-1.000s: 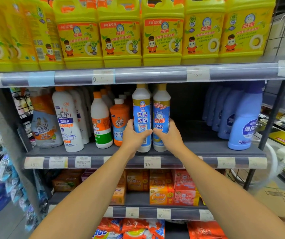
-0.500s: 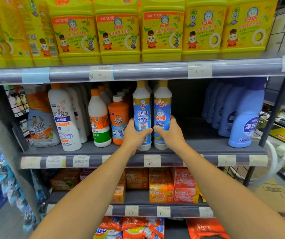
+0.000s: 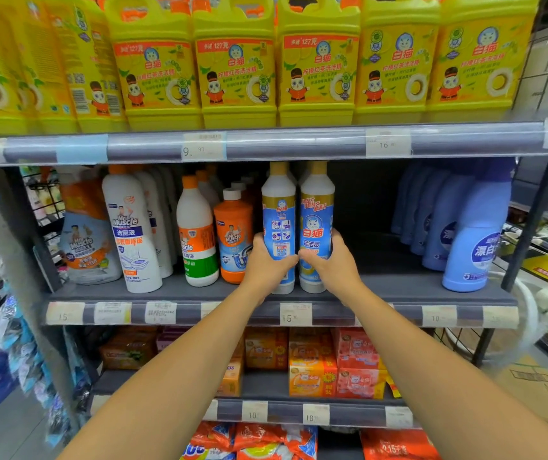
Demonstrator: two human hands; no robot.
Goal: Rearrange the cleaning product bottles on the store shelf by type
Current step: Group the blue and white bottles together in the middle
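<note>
Head view: left hand (image 3: pixel 267 263) and right hand (image 3: pixel 332 265) each grip a blue-label bottle (image 3: pixel 279 224), pair grouped mid-shelf (image 3: pixel 382 290); gap right, sorting unfinished.

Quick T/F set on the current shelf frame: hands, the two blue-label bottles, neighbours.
1. Each hand grips one blue-label bottle. True: left hand on the left bottle, right hand on the right bottle.
2. Both bottles lie on their sides. False: both are upright on the middle shelf.
3. The orange drain-cleaner bottle stands left of the pair. True.
4. The yellow jugs sit below the hands. False: they are on the shelf above.
</note>
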